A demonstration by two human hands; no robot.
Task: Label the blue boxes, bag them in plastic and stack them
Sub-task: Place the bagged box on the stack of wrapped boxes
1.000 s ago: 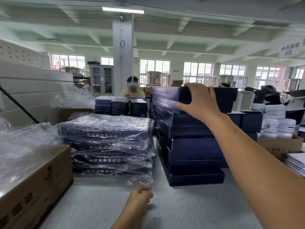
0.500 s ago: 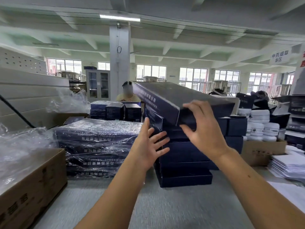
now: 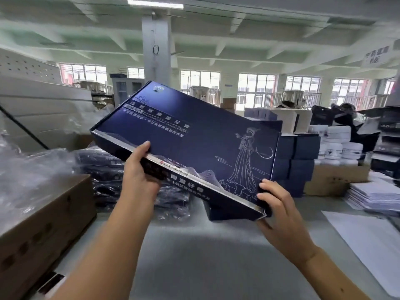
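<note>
A flat dark blue box (image 3: 194, 135) with white lettering and a line drawing of a figure is held tilted in the air above the grey table (image 3: 194, 256). My left hand (image 3: 139, 169) grips its near long edge, thumb on the lid. My right hand (image 3: 279, 215) grips the near right corner. Behind it, mostly hidden, stands the stack of unbagged blue boxes (image 3: 296, 161). A pile of blue boxes bagged in plastic (image 3: 104, 169) lies to the left.
A brown carton (image 3: 43, 224) covered with clear plastic bags (image 3: 32, 169) sits at the left edge. White paper sheets (image 3: 372, 241) lie at the right, with white jars (image 3: 339, 144) and another carton (image 3: 337, 176) behind. A pillar (image 3: 155, 48) rises far back.
The top box has come off the stack toward me and tipped so its lid faces me. My left hand rose from the table and took hold of its near edge.
</note>
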